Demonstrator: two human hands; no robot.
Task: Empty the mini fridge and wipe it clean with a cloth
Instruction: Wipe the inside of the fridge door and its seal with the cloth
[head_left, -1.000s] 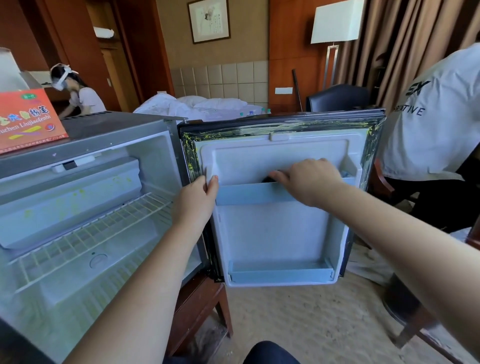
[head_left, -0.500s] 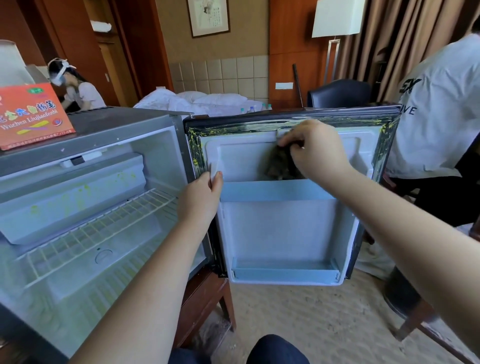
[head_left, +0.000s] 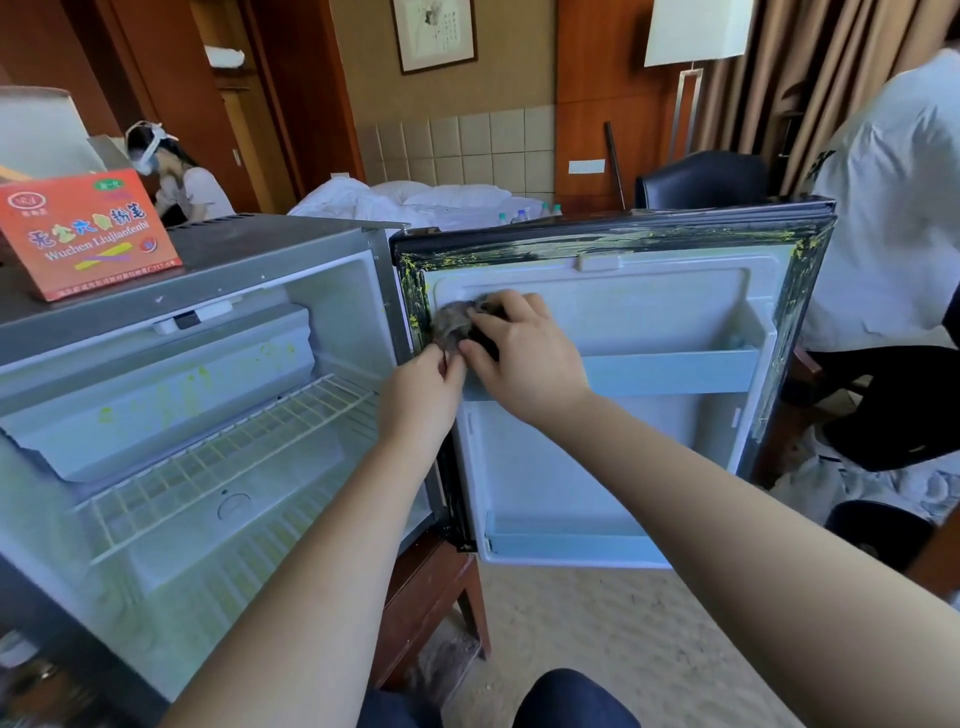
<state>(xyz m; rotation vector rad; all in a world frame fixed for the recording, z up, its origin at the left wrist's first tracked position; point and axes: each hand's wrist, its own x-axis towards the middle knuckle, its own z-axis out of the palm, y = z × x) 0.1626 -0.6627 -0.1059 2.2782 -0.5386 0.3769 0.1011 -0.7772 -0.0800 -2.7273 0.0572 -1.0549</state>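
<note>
Pressing on the open fridge door (head_left: 665, 306), high at its hinge side, the grey cloth (head_left: 450, 326) is gripped by the right hand (head_left: 524, 353). The left hand (head_left: 422, 395) sits beside it, touching, fingers curled; I cannot tell on what. An orange box (head_left: 88, 234) sits on the fridge (head_left: 270, 241).

The cloth (head_left: 451, 326) lies against the upper left corner of the open door (head_left: 597, 467), under the fingers (head_left: 501, 314) of the right hand (head_left: 524, 358); the left hand (head_left: 421, 397) pinches its lower edge. The door shelf (head_left: 675, 371) runs right of the fingers, and the wire rack (head_left: 223, 452) lies left, inside the fridge (head_left: 311, 244)
</note>
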